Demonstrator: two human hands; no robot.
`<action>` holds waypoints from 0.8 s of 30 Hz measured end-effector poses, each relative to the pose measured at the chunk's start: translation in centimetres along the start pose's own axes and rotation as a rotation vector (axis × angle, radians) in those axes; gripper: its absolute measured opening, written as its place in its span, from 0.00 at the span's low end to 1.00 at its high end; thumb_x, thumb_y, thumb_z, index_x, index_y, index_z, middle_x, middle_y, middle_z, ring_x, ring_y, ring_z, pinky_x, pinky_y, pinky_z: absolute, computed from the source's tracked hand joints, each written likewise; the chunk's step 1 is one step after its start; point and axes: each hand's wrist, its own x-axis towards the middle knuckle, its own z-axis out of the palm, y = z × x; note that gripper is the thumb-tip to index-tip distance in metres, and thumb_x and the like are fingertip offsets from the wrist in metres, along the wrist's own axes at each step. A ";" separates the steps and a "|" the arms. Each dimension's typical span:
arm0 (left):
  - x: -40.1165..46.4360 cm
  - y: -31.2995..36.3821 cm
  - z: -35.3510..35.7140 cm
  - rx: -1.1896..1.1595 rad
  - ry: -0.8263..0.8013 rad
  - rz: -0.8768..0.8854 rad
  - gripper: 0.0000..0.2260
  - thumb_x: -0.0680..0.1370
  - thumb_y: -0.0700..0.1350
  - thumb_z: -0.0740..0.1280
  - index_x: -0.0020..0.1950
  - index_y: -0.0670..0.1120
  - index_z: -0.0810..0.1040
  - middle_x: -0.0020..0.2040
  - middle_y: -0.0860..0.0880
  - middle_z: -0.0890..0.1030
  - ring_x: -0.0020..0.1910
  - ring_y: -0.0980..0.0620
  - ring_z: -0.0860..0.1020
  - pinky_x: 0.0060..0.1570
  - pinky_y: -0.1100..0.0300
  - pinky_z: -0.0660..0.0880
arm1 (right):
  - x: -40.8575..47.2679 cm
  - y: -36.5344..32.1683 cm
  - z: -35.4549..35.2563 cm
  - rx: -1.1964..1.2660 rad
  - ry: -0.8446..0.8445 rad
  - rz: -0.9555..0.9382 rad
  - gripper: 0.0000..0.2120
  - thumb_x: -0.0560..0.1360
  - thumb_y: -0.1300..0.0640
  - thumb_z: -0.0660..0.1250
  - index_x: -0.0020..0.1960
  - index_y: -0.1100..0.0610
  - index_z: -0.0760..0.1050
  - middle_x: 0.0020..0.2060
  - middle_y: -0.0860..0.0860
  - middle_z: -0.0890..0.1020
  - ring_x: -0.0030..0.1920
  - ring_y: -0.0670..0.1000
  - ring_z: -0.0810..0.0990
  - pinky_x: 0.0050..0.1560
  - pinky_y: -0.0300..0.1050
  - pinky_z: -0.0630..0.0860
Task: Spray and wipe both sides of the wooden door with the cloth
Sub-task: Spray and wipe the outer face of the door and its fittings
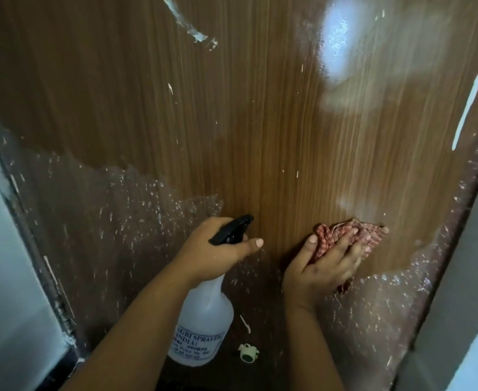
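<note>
The wooden door [260, 122] fills the view, brown with vertical grain and white paint flecks; its lower part is dull and speckled. My left hand [212, 249] grips the neck of a white spray bottle [204, 320] with a black trigger head, its nozzle close to the door. My right hand [325, 266] presses a red checked cloth [345, 232] flat against the door, fingers spread over it, to the right of the bottle.
A grey wall and frame edge [12, 249] run down the left side. Another pale wall [463, 277] stands beyond the door's right edge. A small white and green plastic piece [247, 352] sits low on the door.
</note>
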 end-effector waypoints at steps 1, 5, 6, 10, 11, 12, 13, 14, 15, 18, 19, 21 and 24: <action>-0.3 -0.4 -0.6 -0.006 -0.006 0.011 0.15 0.73 0.57 0.74 0.42 0.45 0.82 0.39 0.44 0.84 0.43 0.46 0.83 0.48 0.47 0.80 | 0.0 -0.2 0.2 0.006 0.003 0.003 0.30 0.81 0.47 0.57 0.77 0.62 0.59 0.77 0.61 0.59 0.75 0.66 0.57 0.74 0.59 0.54; -1.3 -2.5 -3.1 -0.095 0.101 -0.006 0.12 0.75 0.52 0.75 0.43 0.44 0.82 0.40 0.42 0.83 0.40 0.45 0.83 0.47 0.43 0.80 | 0.3 -2.0 0.4 -0.007 -0.019 -0.091 0.31 0.81 0.46 0.57 0.78 0.61 0.57 0.77 0.62 0.57 0.76 0.65 0.55 0.73 0.62 0.54; -1.7 -3.1 -3.8 -0.124 0.136 -0.015 0.11 0.75 0.51 0.74 0.43 0.44 0.82 0.40 0.42 0.83 0.39 0.46 0.82 0.47 0.42 0.80 | -0.4 -3.2 1.0 -0.023 -0.073 -0.136 0.32 0.81 0.44 0.57 0.79 0.60 0.56 0.78 0.62 0.56 0.77 0.63 0.53 0.74 0.62 0.51; -3.4 -5.1 -5.5 -0.180 0.195 -0.006 0.08 0.75 0.48 0.75 0.43 0.45 0.81 0.35 0.47 0.79 0.36 0.49 0.79 0.42 0.51 0.76 | -6.2 -6.3 3.8 -0.186 -0.474 -0.676 0.37 0.77 0.51 0.64 0.80 0.56 0.49 0.80 0.55 0.47 0.79 0.57 0.44 0.77 0.56 0.40; -3.9 -5.5 -5.9 -0.189 0.216 -0.004 0.07 0.74 0.49 0.75 0.43 0.46 0.81 0.35 0.48 0.80 0.36 0.50 0.79 0.42 0.52 0.75 | -8.3 -5.9 4.6 -0.238 -0.574 -0.899 0.41 0.74 0.54 0.68 0.80 0.55 0.49 0.80 0.54 0.46 0.79 0.57 0.46 0.77 0.57 0.43; -4.2 -5.8 -6.3 -0.202 0.240 -0.017 0.06 0.74 0.49 0.75 0.44 0.47 0.82 0.36 0.49 0.81 0.38 0.50 0.80 0.42 0.52 0.76 | -9.9 -5.1 4.9 -0.311 -0.657 -1.071 0.44 0.71 0.55 0.72 0.80 0.54 0.51 0.80 0.54 0.46 0.79 0.57 0.49 0.76 0.58 0.48; -4.5 -6.0 -7.0 -0.228 0.281 -0.042 0.06 0.74 0.49 0.75 0.45 0.48 0.82 0.37 0.50 0.82 0.39 0.51 0.81 0.44 0.52 0.77 | -11.0 -4.4 5.0 -0.377 -0.718 -1.161 0.46 0.68 0.55 0.74 0.80 0.54 0.53 0.80 0.54 0.47 0.79 0.56 0.51 0.75 0.58 0.51; -4.7 -6.1 -7.7 -0.253 0.318 -0.066 0.06 0.74 0.49 0.75 0.45 0.48 0.82 0.37 0.50 0.82 0.40 0.52 0.82 0.45 0.51 0.78 | -11.3 -3.6 4.8 -0.419 -0.746 -1.178 0.47 0.67 0.54 0.75 0.80 0.54 0.54 0.80 0.54 0.48 0.79 0.55 0.51 0.75 0.58 0.52; -4.9 -6.1 -8.5 -0.273 0.343 -0.084 0.08 0.73 0.49 0.76 0.45 0.47 0.82 0.37 0.51 0.82 0.40 0.53 0.81 0.45 0.51 0.78 | -10.9 -3.4 4.7 -0.428 -0.742 -1.173 0.46 0.67 0.53 0.75 0.80 0.54 0.55 0.80 0.54 0.49 0.79 0.55 0.50 0.76 0.58 0.51; -5.8 -6.3 -10.6 -0.293 0.352 -0.121 0.15 0.69 0.55 0.75 0.47 0.45 0.82 0.40 0.47 0.83 0.42 0.50 0.82 0.43 0.56 0.79 | -8.8 -5.3 4.7 -0.422 -0.643 -1.143 0.41 0.73 0.49 0.68 0.80 0.55 0.53 0.80 0.55 0.47 0.80 0.55 0.45 0.75 0.58 0.45; -6.1 -6.2 -11.0 -0.295 0.342 -0.131 0.16 0.68 0.56 0.74 0.48 0.46 0.82 0.43 0.43 0.83 0.44 0.48 0.82 0.46 0.55 0.80 | -7.6 -6.4 4.7 -0.415 -0.598 -1.089 0.39 0.75 0.49 0.65 0.80 0.55 0.52 0.80 0.55 0.47 0.79 0.56 0.45 0.75 0.58 0.45; -6.5 -6.1 -11.6 -0.290 0.315 -0.134 0.12 0.69 0.56 0.74 0.47 0.51 0.82 0.46 0.40 0.83 0.45 0.50 0.82 0.51 0.56 0.79 | -4.9 -8.7 4.6 -0.367 -0.500 -0.902 0.37 0.77 0.49 0.62 0.81 0.55 0.50 0.80 0.55 0.48 0.79 0.57 0.48 0.75 0.59 0.47; -6.5 -6.1 -12.2 -0.323 0.342 -0.101 0.06 0.70 0.53 0.74 0.45 0.55 0.81 0.47 0.49 0.84 0.43 0.61 0.81 0.46 0.65 0.72 | -0.7 -11.1 3.8 -0.277 -0.430 -0.660 0.37 0.78 0.49 0.64 0.81 0.54 0.50 0.80 0.55 0.47 0.79 0.58 0.48 0.75 0.60 0.47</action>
